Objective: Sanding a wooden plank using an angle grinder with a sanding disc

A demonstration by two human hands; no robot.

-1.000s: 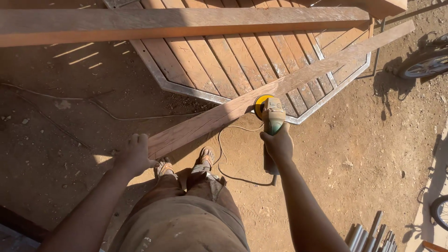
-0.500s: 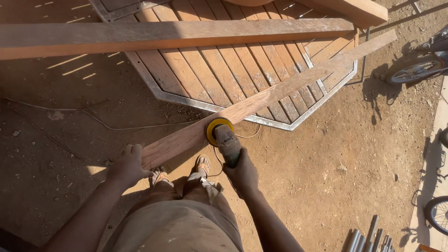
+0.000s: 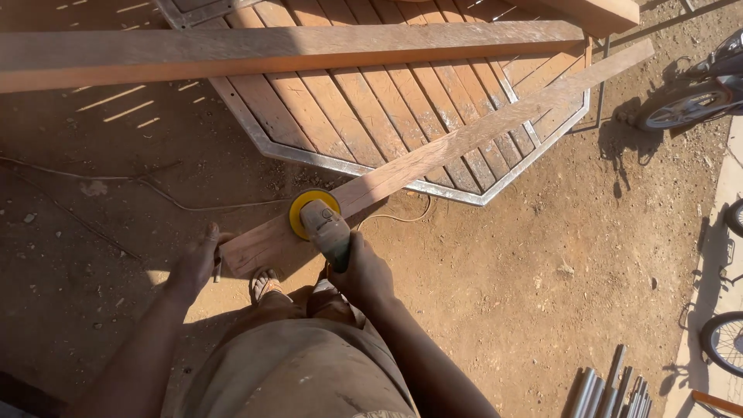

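Gripping the sander [image 3: 319,220], right hand [image 3: 364,275] fingers wrap tight; left hand [image 3: 195,263] seemingly clasps the plank [image 3: 433,155] end.

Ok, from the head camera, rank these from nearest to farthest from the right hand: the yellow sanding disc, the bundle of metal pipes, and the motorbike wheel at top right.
1. Yellow sanding disc: just above the right hand, on the plank.
2. Bundle of metal pipes: bottom right, on the dirt.
3. Motorbike wheel: top right, beyond the plank's far end.
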